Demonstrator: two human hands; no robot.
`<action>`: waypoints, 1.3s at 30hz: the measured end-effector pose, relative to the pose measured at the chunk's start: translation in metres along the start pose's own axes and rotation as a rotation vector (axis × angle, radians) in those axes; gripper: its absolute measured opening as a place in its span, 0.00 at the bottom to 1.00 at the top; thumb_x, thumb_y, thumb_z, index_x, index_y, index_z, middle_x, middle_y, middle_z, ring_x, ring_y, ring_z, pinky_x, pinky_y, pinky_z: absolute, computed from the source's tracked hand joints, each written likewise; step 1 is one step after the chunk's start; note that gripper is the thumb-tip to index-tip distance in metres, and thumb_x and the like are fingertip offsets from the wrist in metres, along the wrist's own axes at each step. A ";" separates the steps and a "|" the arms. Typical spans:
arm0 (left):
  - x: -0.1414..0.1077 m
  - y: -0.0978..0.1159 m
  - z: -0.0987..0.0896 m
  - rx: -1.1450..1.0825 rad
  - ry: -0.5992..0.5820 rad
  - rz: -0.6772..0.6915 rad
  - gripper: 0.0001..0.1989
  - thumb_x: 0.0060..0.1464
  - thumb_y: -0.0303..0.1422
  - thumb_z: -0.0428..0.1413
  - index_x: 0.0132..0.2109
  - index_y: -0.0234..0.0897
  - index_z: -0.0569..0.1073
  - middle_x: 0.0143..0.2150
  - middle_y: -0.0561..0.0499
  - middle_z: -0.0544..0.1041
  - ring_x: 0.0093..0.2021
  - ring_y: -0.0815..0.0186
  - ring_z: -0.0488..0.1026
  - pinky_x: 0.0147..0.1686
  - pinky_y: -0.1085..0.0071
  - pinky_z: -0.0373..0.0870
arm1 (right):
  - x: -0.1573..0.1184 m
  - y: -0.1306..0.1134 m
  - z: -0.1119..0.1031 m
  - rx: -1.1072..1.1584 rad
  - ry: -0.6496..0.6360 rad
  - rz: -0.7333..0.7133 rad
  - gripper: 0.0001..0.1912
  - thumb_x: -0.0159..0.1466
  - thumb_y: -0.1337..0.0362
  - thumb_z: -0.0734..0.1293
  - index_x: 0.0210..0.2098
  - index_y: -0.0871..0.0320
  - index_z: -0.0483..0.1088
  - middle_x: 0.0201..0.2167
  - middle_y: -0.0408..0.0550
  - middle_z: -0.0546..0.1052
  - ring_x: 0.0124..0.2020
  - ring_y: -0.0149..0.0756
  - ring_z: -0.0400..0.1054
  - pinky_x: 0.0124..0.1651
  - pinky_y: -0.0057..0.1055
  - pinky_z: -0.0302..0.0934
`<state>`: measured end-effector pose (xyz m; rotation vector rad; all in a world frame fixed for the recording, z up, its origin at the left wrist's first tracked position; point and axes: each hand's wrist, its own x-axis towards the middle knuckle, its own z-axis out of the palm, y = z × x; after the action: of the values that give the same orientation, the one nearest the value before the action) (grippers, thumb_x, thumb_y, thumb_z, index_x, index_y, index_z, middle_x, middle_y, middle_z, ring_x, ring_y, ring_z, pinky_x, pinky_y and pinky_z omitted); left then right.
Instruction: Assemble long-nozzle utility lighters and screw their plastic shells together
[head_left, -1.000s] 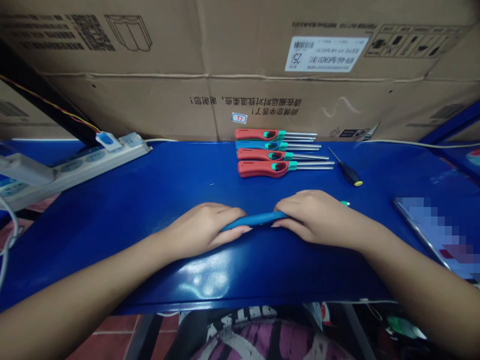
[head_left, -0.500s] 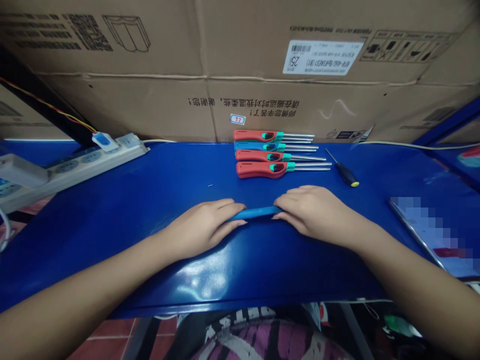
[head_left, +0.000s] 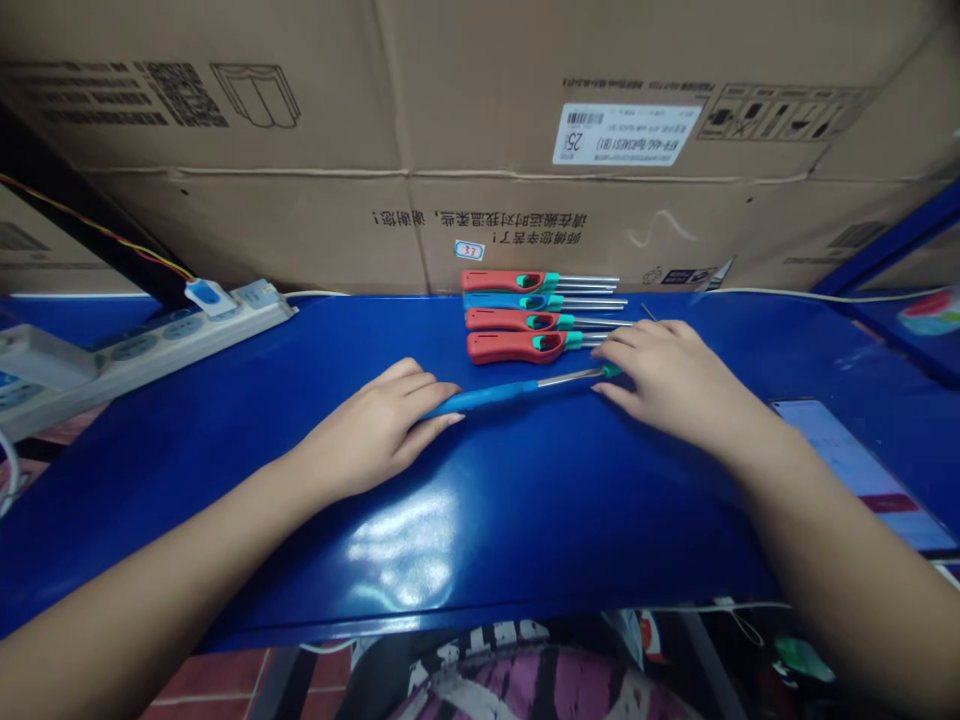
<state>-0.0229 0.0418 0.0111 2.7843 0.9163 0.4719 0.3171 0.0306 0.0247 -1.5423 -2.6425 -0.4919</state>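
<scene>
Just in front of a row of stick lighters, my left hand is closed around a blue lighter handle. A short silvery metal piece comes out of its right end. At the far end of that metal is a green part, pinched between the fingers of my right hand. The row behind holds red lighters and a blue lighter, each with a green trigger and metal rods. My right fingers cover the nearest rod tips. Only the tip of a screwdriver shows behind my right hand.
A white power strip with plugs lies on the left of the blue table. To the right, partly behind my forearm, is a phone. Cardboard boxes stand along the back edge.
My right hand has moved right and away from me, and now hides the screwdriver handle. Between the hands, the metal piece and green part now show. My left hand has shifted slightly left. The view has tilted a little.
</scene>
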 end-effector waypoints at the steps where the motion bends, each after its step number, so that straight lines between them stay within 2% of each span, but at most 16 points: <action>1: 0.000 -0.001 -0.001 0.003 0.007 0.000 0.16 0.70 0.39 0.48 0.54 0.34 0.74 0.42 0.44 0.77 0.44 0.57 0.70 0.47 0.61 0.70 | 0.000 0.004 0.000 0.006 -0.008 0.002 0.06 0.65 0.64 0.67 0.39 0.59 0.75 0.42 0.56 0.80 0.46 0.52 0.71 0.49 0.46 0.57; 4: 0.000 -0.001 -0.001 0.004 0.022 0.008 0.17 0.70 0.39 0.49 0.55 0.32 0.74 0.42 0.44 0.76 0.45 0.57 0.69 0.48 0.61 0.70 | 0.002 0.006 -0.001 0.091 0.022 -0.040 0.07 0.67 0.66 0.65 0.34 0.57 0.76 0.38 0.51 0.81 0.44 0.47 0.72 0.53 0.46 0.55; 7: 0.000 0.002 0.000 -0.012 0.012 0.016 0.17 0.70 0.39 0.49 0.55 0.33 0.74 0.43 0.44 0.76 0.45 0.58 0.70 0.48 0.61 0.70 | 0.004 -0.004 -0.001 0.214 0.073 -0.136 0.08 0.69 0.64 0.66 0.40 0.56 0.77 0.38 0.49 0.81 0.43 0.44 0.72 0.54 0.44 0.55; 12: -0.002 0.010 0.008 -0.075 -0.017 0.048 0.16 0.71 0.37 0.48 0.57 0.33 0.72 0.44 0.44 0.77 0.45 0.59 0.72 0.48 0.63 0.71 | 0.007 -0.036 0.001 0.321 0.107 -0.284 0.13 0.72 0.62 0.63 0.48 0.59 0.76 0.39 0.51 0.82 0.41 0.41 0.72 0.51 0.40 0.56; 17: -0.004 0.012 0.012 -0.076 -0.029 0.036 0.16 0.71 0.37 0.48 0.58 0.34 0.71 0.45 0.45 0.77 0.45 0.59 0.74 0.47 0.64 0.72 | 0.008 -0.042 0.002 0.353 0.123 -0.303 0.17 0.71 0.59 0.65 0.53 0.63 0.73 0.43 0.53 0.81 0.44 0.41 0.73 0.51 0.40 0.57; 20: -0.005 0.009 0.010 -0.083 -0.033 -0.008 0.17 0.71 0.38 0.48 0.57 0.34 0.72 0.45 0.45 0.77 0.44 0.60 0.75 0.45 0.65 0.72 | 0.008 -0.035 0.001 0.387 0.177 -0.294 0.15 0.70 0.58 0.66 0.50 0.61 0.74 0.43 0.52 0.81 0.44 0.41 0.73 0.52 0.40 0.57; 22: -0.006 0.009 0.009 -0.117 -0.029 -0.021 0.16 0.70 0.39 0.48 0.56 0.34 0.72 0.45 0.46 0.77 0.44 0.61 0.75 0.45 0.66 0.72 | 0.008 -0.031 0.002 0.382 0.221 -0.324 0.11 0.71 0.61 0.64 0.46 0.60 0.75 0.39 0.50 0.81 0.41 0.39 0.73 0.51 0.39 0.58; 25: -0.007 0.011 0.010 -0.208 -0.007 -0.023 0.14 0.70 0.37 0.50 0.54 0.35 0.72 0.45 0.47 0.77 0.44 0.64 0.76 0.46 0.71 0.71 | 0.009 -0.030 0.004 0.350 0.271 -0.393 0.11 0.72 0.66 0.61 0.44 0.63 0.75 0.36 0.53 0.80 0.39 0.39 0.71 0.48 0.39 0.59; 32: -0.007 0.018 0.016 -0.325 0.012 -0.038 0.11 0.69 0.35 0.52 0.52 0.35 0.73 0.45 0.48 0.79 0.44 0.65 0.76 0.45 0.73 0.70 | 0.010 -0.035 0.012 0.376 0.252 -0.405 0.12 0.72 0.67 0.59 0.42 0.63 0.74 0.34 0.54 0.79 0.36 0.39 0.69 0.44 0.37 0.61; 39: -0.007 0.017 0.018 -0.458 0.000 -0.091 0.10 0.68 0.36 0.52 0.48 0.38 0.76 0.43 0.51 0.81 0.41 0.66 0.78 0.43 0.73 0.72 | 0.008 -0.040 0.015 0.331 0.323 -0.436 0.12 0.72 0.67 0.60 0.40 0.64 0.75 0.32 0.54 0.79 0.34 0.40 0.68 0.42 0.38 0.61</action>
<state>-0.0129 0.0226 -0.0027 2.3208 0.8098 0.5832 0.2802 0.0236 0.0018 -0.7300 -2.6210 -0.2662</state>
